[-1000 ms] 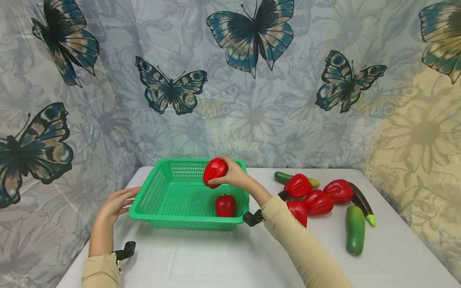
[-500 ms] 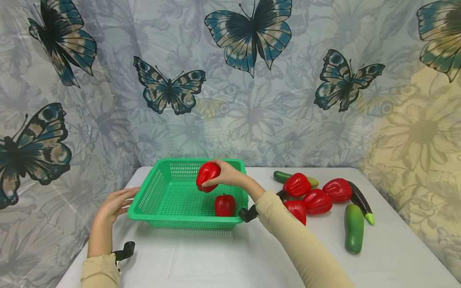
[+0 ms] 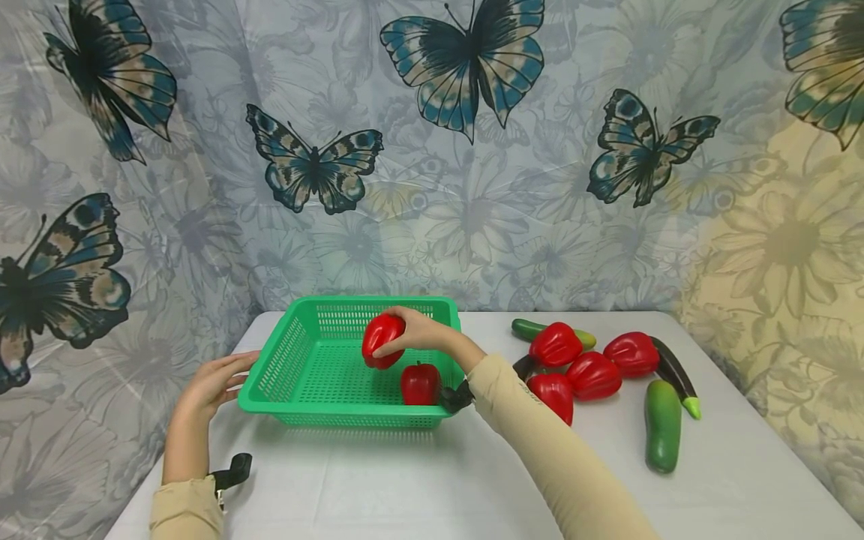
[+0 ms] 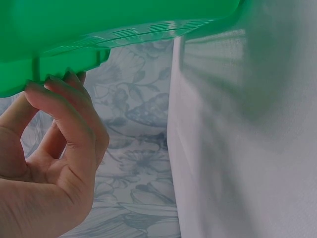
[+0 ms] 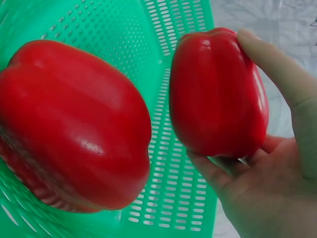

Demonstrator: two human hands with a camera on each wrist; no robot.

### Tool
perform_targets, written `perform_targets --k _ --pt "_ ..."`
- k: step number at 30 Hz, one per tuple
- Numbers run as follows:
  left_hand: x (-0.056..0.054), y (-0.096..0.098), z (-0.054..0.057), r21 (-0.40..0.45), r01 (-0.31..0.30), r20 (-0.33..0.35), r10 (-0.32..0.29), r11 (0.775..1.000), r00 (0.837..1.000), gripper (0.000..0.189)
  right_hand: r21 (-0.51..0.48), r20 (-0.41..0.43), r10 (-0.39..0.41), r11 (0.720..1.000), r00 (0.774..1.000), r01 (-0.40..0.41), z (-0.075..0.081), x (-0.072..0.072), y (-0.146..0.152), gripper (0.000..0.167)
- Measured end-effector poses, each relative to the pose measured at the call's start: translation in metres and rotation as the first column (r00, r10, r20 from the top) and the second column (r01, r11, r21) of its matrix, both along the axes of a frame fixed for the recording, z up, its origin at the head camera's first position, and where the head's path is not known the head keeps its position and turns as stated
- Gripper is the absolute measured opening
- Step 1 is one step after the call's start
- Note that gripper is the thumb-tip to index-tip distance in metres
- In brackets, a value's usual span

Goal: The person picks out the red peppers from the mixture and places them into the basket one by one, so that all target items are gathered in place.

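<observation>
In the head view my right hand [image 3: 420,330] holds a red bell pepper [image 3: 382,341] above the floor of the green plastic basket [image 3: 351,409]. The right wrist view shows my thumb on one end of that bell pepper [image 5: 215,94] and my fingers on the other end. A second red bell pepper [image 5: 79,124] lies in the basket's near right corner. My left hand [image 3: 211,384] is at the basket's left side. Its fingertips touch the rim from outside, and the left wrist view has this hand [image 4: 64,148] with loosely bent fingers below the green edge.
To the right on the white table [image 3: 378,487] lie several red bell peppers [image 3: 594,375], partly behind the right sleeve. Around them are a long cucumber [image 3: 529,328], a thick green cucumber [image 3: 664,427] and a dark eggplant [image 3: 675,373]. A butterfly-print cloth [image 3: 432,217] hangs behind.
My right hand has moved left and down with the bell pepper, lower into the basket. The left hand stays at the basket's left rim. The whole head view has shifted slightly.
</observation>
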State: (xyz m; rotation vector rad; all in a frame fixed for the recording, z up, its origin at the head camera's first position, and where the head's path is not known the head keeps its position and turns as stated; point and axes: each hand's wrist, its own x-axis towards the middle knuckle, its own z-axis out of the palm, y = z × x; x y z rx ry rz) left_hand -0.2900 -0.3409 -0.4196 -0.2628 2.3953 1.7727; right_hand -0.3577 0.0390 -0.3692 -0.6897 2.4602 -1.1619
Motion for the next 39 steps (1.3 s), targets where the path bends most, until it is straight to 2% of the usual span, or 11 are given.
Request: perform_targets --k 12,18,23,39 --pt "0.000 0.000 -0.001 0.003 0.001 0.006 -0.001 1.000 1.000 0.061 0.053 0.079 0.051 0.997 0.996 -0.055 -0.009 -0.004 0.000 0.079" --pt "0.001 0.000 0.000 0.019 -0.003 0.002 0.003 1.000 1.000 0.055 0.072 0.090 0.100 0.992 0.991 -0.107 -0.010 -0.004 -0.001 0.077" --pt "0.001 0.001 0.000 0.006 -0.007 0.006 0.007 1.000 1.000 0.057 0.076 0.121 0.144 0.985 0.982 -0.154 -0.011 -0.004 0.001 0.072" --pt "-0.001 0.001 -0.001 0.006 -0.007 0.010 0.007 1.000 1.000 0.060 0.132 0.168 0.179 0.970 0.969 -0.202 -0.015 -0.005 -0.003 0.071"
